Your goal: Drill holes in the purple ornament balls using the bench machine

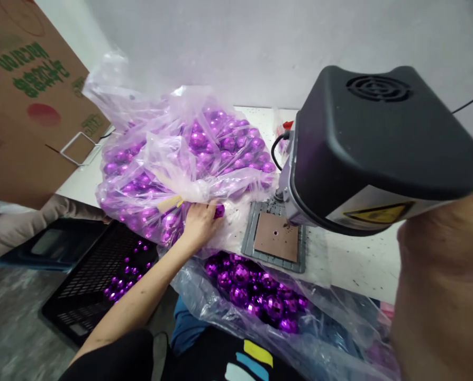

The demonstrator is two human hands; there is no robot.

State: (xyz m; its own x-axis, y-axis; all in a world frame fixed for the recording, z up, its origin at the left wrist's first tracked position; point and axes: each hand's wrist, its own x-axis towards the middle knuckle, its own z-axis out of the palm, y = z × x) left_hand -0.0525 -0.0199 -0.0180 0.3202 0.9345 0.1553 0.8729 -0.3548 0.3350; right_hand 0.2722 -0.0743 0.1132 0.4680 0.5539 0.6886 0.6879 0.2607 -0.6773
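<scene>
My left hand is closed at the front edge of a clear plastic bag full of shiny purple faceted balls. A small purple ball shows at its fingertips. To the right stands a black machine head with a vent and a yellow warning triangle. Close against its lower right side is my right hand, its fingers hidden behind the machine. Below the machine's nose, a brown square plate with a small hole lies on a grey grooved base.
An open plastic bag of purple balls lies over my lap. At lower left a black crate holds more balls. A printed cardboard box stands at left. Dark specks dot the white table. Another person's sleeve shows beneath the box.
</scene>
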